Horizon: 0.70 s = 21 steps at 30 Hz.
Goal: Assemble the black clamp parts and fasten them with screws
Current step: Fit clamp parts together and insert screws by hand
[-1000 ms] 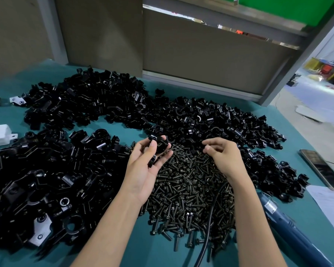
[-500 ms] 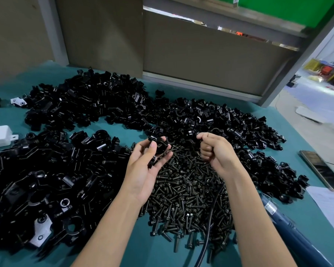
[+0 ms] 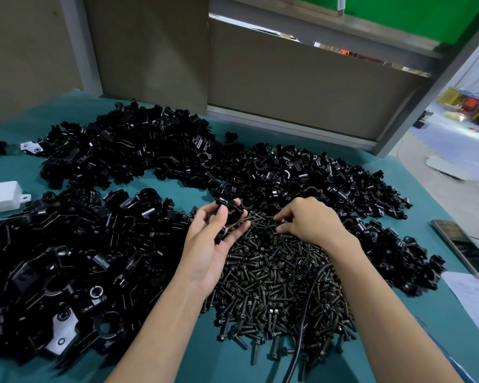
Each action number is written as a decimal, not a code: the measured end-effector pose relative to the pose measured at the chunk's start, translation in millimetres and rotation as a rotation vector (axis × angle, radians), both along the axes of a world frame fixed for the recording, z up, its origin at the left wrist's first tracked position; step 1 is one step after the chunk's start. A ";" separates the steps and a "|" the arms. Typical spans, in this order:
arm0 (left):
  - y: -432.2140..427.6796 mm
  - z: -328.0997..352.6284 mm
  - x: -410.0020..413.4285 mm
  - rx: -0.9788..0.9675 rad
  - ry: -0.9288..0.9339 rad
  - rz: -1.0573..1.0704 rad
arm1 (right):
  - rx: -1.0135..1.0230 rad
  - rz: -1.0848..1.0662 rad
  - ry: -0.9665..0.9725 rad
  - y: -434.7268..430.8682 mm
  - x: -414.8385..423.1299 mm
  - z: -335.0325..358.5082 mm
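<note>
Currently, step in hand: fetching a screw. At the far left edge of the screw pile (image 3: 277,286), the left hand (image 3: 210,244) holds a black clamp (image 3: 231,214) in curled fingers, thumb laid over it; over the far end of the same pile, the right hand (image 3: 310,222) has its fingertips bent down among the screws, though whether one is pinched cannot be told. Next move, by judgement: lift out a single screw, carry it to the clamp's hole and seat it straight; loose clamp parts (image 3: 315,183) lie heaped beyond the pile.
</note>
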<state>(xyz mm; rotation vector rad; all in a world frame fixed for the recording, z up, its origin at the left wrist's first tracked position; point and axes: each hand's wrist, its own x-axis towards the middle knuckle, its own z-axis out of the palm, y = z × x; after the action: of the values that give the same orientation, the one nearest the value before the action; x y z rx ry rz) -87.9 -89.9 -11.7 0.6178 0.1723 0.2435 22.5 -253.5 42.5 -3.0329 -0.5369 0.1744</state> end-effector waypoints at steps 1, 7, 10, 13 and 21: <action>-0.2 0.1 0.2 0.002 -0.002 0.000 | 0.002 0.014 0.023 0.6 0.6 0.9; -0.4 0.3 -0.3 0.004 -0.005 -0.004 | 0.023 0.038 0.035 1.8 -0.6 1.8; -0.2 0.9 -0.6 0.008 -0.002 -0.002 | -0.028 0.079 -0.012 3.4 0.5 -3.0; -0.4 1.0 -1.1 0.006 -0.005 -0.004 | -0.033 0.085 -0.084 3.6 -1.2 -9.0; -2.1 2.4 -1.2 0.005 0.003 -0.012 | 0.934 0.186 -0.072 10.6 -38.3 -10.9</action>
<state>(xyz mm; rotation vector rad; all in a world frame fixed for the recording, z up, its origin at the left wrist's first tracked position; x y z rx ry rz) -89.1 -92.0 -9.3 0.6241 0.1703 0.2316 -15.8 -243.0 31.6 -2.0872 -0.6628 -0.1464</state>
